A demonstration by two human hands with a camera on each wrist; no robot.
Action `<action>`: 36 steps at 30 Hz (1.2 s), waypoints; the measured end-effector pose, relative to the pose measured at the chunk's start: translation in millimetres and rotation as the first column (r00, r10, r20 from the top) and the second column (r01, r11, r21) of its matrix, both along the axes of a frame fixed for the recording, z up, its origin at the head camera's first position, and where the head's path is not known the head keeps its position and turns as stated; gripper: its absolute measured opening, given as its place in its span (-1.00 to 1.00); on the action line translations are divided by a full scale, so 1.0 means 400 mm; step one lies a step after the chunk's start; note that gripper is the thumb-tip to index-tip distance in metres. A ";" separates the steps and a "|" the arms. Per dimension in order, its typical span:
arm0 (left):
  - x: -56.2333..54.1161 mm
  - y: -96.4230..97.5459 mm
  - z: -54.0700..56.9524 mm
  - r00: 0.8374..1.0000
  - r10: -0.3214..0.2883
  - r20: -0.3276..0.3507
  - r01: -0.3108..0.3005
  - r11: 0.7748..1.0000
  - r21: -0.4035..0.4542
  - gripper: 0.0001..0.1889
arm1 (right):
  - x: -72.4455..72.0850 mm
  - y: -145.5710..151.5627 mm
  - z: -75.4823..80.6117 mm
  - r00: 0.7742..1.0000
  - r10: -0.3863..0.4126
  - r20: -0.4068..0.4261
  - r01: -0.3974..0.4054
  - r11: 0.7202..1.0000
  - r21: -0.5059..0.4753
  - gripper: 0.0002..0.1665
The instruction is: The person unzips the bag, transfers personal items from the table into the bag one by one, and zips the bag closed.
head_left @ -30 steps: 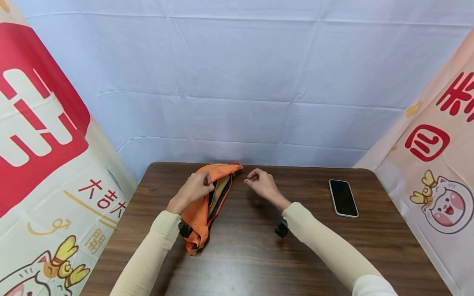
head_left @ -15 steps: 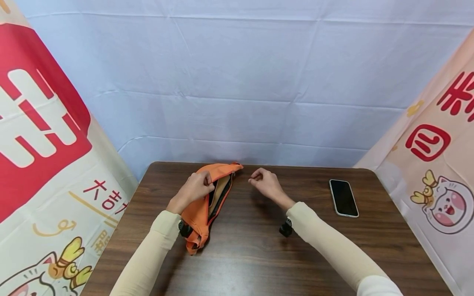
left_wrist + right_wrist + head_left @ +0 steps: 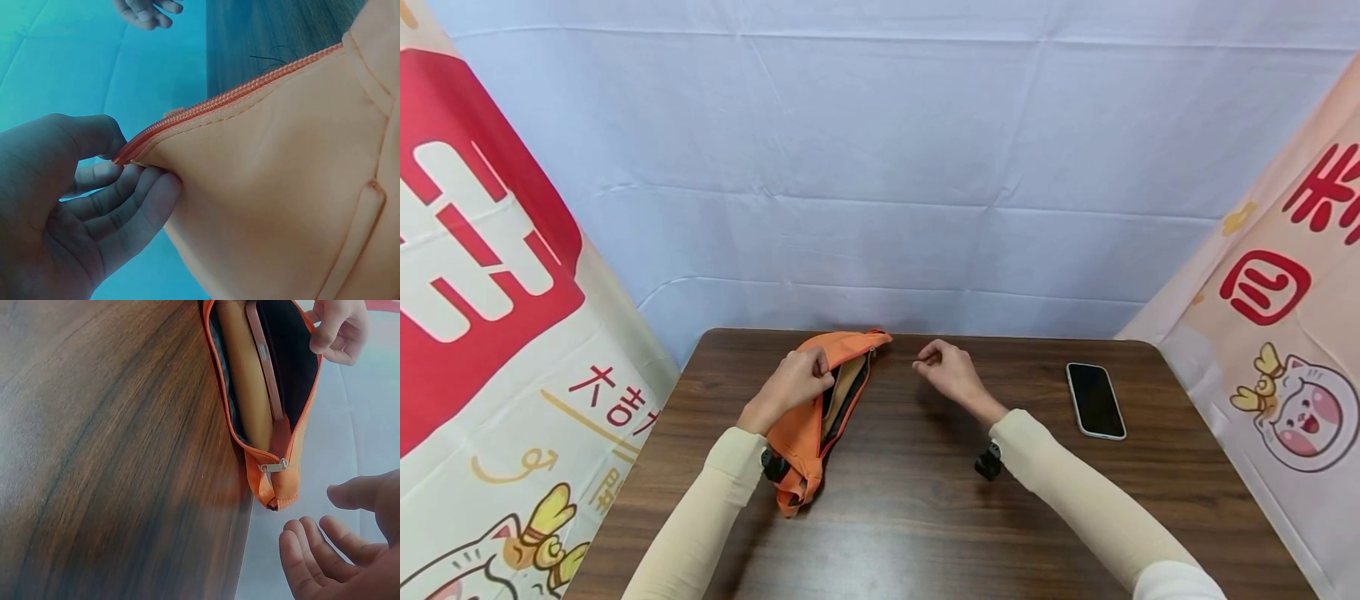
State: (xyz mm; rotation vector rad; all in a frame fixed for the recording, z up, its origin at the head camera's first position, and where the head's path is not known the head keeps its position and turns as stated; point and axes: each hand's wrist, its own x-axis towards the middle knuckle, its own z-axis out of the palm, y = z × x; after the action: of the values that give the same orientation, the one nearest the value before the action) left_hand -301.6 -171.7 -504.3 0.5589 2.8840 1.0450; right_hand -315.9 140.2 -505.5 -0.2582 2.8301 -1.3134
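Observation:
An orange waist bag (image 3: 793, 429) lies at the left of the table with its zipper undone. My left hand (image 3: 795, 383) pinches the upper zipper edge between thumb and fingers, holding the mouth apart. In the left wrist view the zipper teeth (image 3: 231, 95) run away from those fingertips. Inside the bag, the right wrist view shows a tan object (image 3: 247, 381) beside a slim, pink-edged device (image 3: 267, 362) like a phone. The metal zipper pull (image 3: 273, 467) sits at the bag's far end. My right hand (image 3: 950, 373) hovers to the right of the bag, fingers loosely bent, touching nothing.
A phone (image 3: 1096, 402) with a dark screen and pale case lies at the right of the wooden table (image 3: 910, 533). White cloth (image 3: 880, 167) hangs behind the table's back edge. Printed banners (image 3: 1262, 333) stand on both sides.
My right hand has drifted a little to the right, farther from the bag. The left hand and the bag have stayed in place.

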 end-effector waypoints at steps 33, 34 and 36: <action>-0.010 0.001 -0.014 1.000 0.004 -0.003 -0.004 1.000 -0.005 -0.85 | -0.001 0.083 -0.007 0.999 -0.039 -0.015 0.039 0.999 0.030 -0.76; -0.011 0.001 -0.014 1.000 0.005 -0.001 -0.005 1.000 -0.007 -0.85 | -0.001 0.086 -0.006 0.999 -0.042 -0.014 0.043 0.999 0.034 -0.76; -0.012 0.000 -0.015 1.000 0.004 -0.001 -0.004 1.000 -0.009 -0.85 | -0.001 0.090 -0.005 0.999 -0.046 -0.012 0.047 0.998 0.040 -0.75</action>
State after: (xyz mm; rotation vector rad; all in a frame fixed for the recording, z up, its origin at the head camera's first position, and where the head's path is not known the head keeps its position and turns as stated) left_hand -306.5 -171.6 -510.2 0.5537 2.8903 1.0327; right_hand -316.4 176.2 -507.6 -0.2012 2.8854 -1.2660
